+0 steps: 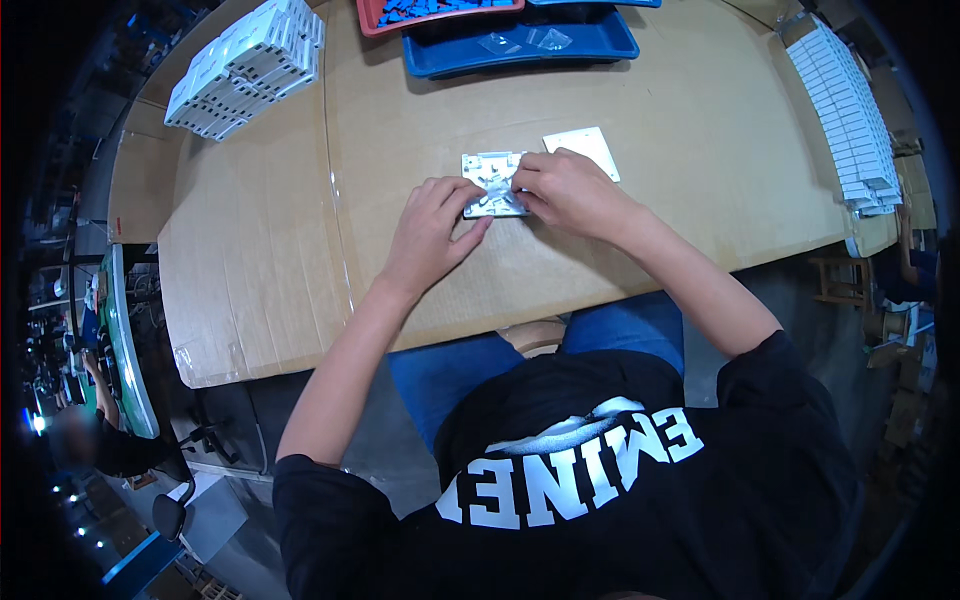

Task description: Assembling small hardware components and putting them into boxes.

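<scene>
A small white plastic housing (490,166) with moulded inner parts lies open side up on the cardboard-covered table in front of me. My left hand (432,222) grips its left side, with the thumb along the near edge and the fingers curled over the inside. Over the right half, my right hand (578,196) is closed, its fingertips pinched together against the inner parts. Whatever those fingertips hold is hidden. Just beyond my right hand, a flat white cover plate (590,148) lies on the cardboard, partly covered by that hand.
A blue tray (520,62) with small clear bags stands at the far side, beside a red tray (440,12) of blue pieces. White housings (245,70) are stacked far left. Several white boxes (845,120) form a row along the right edge. Another person (125,445) sits at left.
</scene>
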The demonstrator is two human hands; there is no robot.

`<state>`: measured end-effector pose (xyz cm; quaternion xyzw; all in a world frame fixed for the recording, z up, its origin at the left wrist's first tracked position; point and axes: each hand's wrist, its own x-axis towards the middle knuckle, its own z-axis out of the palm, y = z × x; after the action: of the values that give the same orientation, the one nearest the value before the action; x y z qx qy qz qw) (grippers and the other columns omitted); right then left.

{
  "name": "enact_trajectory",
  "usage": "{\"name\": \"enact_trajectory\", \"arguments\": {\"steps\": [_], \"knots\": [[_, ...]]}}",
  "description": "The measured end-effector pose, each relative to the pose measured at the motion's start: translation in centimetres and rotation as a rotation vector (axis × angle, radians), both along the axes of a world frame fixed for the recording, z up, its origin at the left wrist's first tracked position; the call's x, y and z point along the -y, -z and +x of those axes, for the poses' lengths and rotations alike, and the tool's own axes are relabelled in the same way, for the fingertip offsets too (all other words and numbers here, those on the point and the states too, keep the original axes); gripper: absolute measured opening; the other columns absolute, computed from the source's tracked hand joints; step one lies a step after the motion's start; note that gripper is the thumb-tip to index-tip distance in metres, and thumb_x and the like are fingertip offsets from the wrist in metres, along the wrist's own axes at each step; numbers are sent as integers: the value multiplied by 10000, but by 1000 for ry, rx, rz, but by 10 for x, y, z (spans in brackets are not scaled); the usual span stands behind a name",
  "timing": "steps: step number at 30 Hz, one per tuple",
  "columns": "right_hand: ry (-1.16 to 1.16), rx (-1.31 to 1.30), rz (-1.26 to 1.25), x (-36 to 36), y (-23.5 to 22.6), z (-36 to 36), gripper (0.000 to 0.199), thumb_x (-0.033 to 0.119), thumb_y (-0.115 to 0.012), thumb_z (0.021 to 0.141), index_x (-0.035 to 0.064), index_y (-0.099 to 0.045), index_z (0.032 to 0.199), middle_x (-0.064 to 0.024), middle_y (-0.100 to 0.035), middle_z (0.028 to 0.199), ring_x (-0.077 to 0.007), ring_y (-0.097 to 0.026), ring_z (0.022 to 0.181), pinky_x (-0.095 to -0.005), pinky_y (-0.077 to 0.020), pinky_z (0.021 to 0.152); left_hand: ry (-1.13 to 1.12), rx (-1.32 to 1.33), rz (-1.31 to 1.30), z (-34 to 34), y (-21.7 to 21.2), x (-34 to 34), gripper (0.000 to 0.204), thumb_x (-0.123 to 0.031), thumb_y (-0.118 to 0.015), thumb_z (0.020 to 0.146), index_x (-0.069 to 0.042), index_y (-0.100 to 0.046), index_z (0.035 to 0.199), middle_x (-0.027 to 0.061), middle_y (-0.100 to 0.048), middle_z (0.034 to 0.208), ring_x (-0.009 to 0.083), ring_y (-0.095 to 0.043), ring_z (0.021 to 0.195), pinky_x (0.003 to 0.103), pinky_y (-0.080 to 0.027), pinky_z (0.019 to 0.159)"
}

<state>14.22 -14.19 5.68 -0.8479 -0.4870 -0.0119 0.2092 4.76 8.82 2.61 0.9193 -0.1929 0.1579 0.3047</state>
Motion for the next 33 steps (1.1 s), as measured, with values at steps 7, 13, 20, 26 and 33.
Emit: {"name": "enact_trajectory", "arguments": {"steps": [7,13,20,26,33], "knots": [[-124,-417,-101,-10,-37,53,188,137,-679,914,-1,-741,1028,-183,-740,948,-337,-713,883,-424,-554,814,-32,36,30,-2,4,-1,464,-218,-818,803,-50,-668,1209,168,-615,1280,368,-583,1189,444,-473,1032],[20,-167,149,-56,-51,180,236,158,-656,956,9,-716,1129,-171,-754,965,-303,-732,902,-388,-559,818,-107,-11,12,1,-4,3,826,-309,-841,752,-43,-490,1452,214,-506,1463,410,-510,1329,485,-423,1119],[241,388,66,-131,-52,311,376,114,-586,928,155,-702,1283,-154,-721,1163,-346,-685,1098,-471,-552,937,-111,-38,1,8,-2,0,845,-265,-836,732,-16,-475,1454,185,-569,1417,395,-495,1379,492,-392,1145],[238,538,-154,-157,-41,357,437,105,-624,918,194,-670,1343,-95,-653,1266,-290,-605,1251,-476,-493,1028,-117,-108,2,10,-4,-4,835,-276,-832,744,-23,-475,1455,175,-561,1421,376,-492,1387,488,-383,1147],[250,479,16,-149,-47,349,243,144,-739,888,85,-691,1120,-98,-700,1063,-314,-668,1090,-431,-511,928,-116,-114,7,10,1,-7,836,-311,-831,753,-28,-476,1455,165,-549,1432,363,-484,1395,494,-375,1146]]}}
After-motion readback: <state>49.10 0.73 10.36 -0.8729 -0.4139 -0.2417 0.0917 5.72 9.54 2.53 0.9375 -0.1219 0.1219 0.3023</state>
